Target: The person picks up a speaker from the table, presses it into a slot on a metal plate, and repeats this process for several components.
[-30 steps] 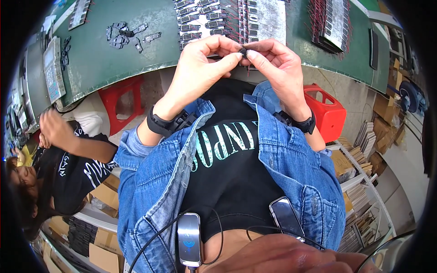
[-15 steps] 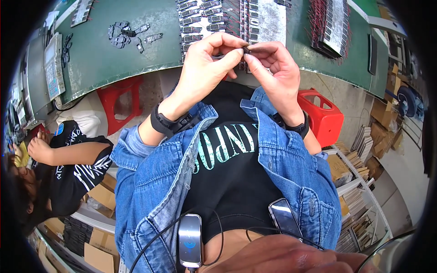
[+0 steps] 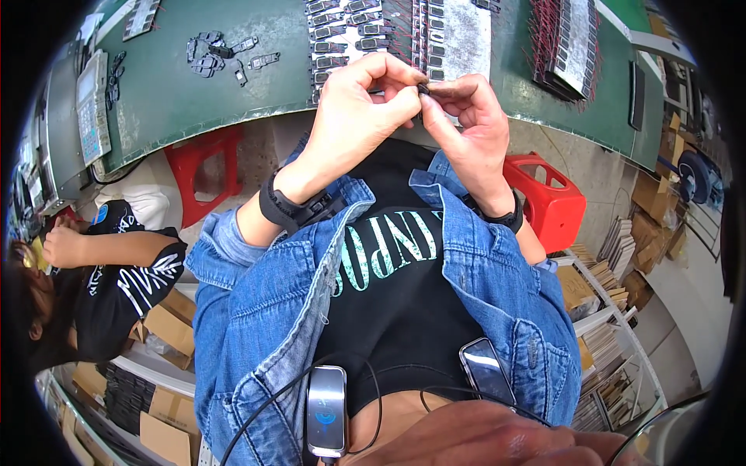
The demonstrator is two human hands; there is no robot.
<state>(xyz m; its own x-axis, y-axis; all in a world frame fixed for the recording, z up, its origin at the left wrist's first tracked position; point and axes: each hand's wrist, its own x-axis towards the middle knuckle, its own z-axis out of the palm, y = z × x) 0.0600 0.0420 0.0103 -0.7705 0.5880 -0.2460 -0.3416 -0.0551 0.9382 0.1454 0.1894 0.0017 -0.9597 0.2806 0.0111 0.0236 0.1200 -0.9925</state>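
Above the front edge of the green table, my two hands meet at their fingertips. A small black part is pinched between them, mostly covered by the fingers, so its exact kind cannot be made out. My left hand grips it from the left with thumb and forefinger closed. From the other side, the thumb and fingers of my right hand close on the same part. Just beyond the hands lie rows of small black modules with grey rectangular faces, on a pale sheet.
Loose black modules lie on the green table at left, with a keypad device farther left. A tray of red-wired modules stands right. Red stools flank me. A co-worker sits at left.
My hands stay nearly in place; the left fingers and thumb have shifted slightly around the small black part. The co-worker at left has leaned a little farther left.
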